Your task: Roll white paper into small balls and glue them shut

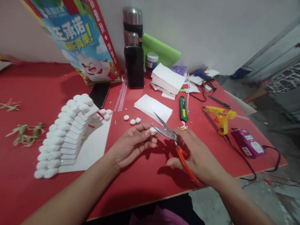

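Between the fingertips of my left hand [133, 143] is a small round white piece [153, 131], its material hard to tell. My right hand [197, 153] grips a pair of scissors [181, 156] with red handles. Their metal blades stand apart and reach to the white piece. Several similar white pieces [133, 122] lie on the red table just beyond my left hand. To the left, a curved stepped model [70, 134] of white card, edged with rows of the same round pieces, stands on a white sheet [93, 153].
Behind my hands lie a paper stack [153, 107] and a green utility knife [183, 108]. At right are a yellow glue gun [221, 117] and a purple power box [248, 143] with cords. A phone [134, 67], a steel flask [132, 25] and a printed bag [82, 40] stand at the back.
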Demonstrator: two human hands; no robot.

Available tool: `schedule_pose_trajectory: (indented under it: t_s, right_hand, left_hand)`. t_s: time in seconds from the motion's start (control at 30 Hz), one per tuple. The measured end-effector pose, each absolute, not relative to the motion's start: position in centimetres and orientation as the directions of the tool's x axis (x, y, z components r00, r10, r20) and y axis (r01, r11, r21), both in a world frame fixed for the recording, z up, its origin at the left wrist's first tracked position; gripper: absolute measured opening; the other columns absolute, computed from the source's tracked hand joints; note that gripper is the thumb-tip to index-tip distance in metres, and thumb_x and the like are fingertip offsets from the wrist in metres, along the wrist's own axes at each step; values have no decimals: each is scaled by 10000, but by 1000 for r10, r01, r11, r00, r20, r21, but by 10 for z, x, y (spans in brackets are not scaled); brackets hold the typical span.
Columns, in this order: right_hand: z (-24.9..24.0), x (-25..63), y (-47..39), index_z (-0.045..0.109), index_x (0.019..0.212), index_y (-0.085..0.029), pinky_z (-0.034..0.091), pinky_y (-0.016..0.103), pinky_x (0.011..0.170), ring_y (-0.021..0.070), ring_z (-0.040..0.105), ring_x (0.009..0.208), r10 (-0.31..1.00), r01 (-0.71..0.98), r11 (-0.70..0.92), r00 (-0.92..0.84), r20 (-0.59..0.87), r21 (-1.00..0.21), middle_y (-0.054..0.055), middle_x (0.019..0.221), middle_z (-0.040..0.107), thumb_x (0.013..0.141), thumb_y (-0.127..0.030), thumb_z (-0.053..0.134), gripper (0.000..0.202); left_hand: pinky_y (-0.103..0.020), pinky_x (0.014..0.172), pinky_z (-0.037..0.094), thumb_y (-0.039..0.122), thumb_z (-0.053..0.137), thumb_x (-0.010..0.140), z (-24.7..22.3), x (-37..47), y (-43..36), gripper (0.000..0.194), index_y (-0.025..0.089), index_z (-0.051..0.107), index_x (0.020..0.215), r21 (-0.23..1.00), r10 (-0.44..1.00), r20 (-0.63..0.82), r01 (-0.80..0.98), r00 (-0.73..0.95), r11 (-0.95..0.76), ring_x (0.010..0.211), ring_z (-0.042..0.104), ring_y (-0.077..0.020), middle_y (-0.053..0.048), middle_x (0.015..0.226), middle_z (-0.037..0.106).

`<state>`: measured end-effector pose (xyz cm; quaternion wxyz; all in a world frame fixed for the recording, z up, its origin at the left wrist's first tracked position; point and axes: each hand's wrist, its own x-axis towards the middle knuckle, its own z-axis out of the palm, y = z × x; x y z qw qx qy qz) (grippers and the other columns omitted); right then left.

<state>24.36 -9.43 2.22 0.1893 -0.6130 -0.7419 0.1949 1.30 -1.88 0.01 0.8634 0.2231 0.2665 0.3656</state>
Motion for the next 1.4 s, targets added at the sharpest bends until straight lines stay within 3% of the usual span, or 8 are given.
schedule_pose_trajectory:
  t_s: [0.17,0.47,0.7,1.0,1.4]
  right_hand:
    - [18,234,-93,559,1340,-203,589,470,809,315,657,968,971,853,234,-234,59,-468,158,1135,635,837,-767,721,773]
    - [20,227,-89,596,1259,-194,572,414,707,276,642,845,967,884,253,-242,79,-393,139,1065,614,849,-755,714,705]
    - [18,224,-89,571,1316,-166,589,452,790,299,646,935,963,857,269,-254,93,-440,149,1097,605,824,-760,740,789]
    - [13,221,-88,608,1268,-200,572,423,695,284,670,818,968,891,249,-214,133,-380,144,1051,658,852,-826,643,752]
    - [3,217,-91,656,1173,-174,545,370,653,264,681,754,942,892,293,-207,265,-344,135,932,698,919,-825,540,708]
  left_hand:
    - [-247,749,677,154,959,714,-3,13,-21,264,114,794,916,591,791,-296,-548,535,592,797,784,-173,-58,939,795]
    - [-246,707,659,161,976,673,3,15,-22,253,112,786,833,643,819,-293,-533,493,551,738,762,-168,-70,852,787]
    - [-230,695,651,151,986,655,4,19,-24,264,105,785,820,634,838,-316,-557,445,536,703,742,-144,-43,783,769]
    - [-248,706,662,140,998,622,6,18,-25,277,128,791,807,629,857,-298,-589,422,508,725,746,-156,-37,821,785]
    - [-219,714,660,147,969,687,2,17,-26,190,146,834,822,632,853,-289,-583,434,511,742,759,-150,-42,815,792]
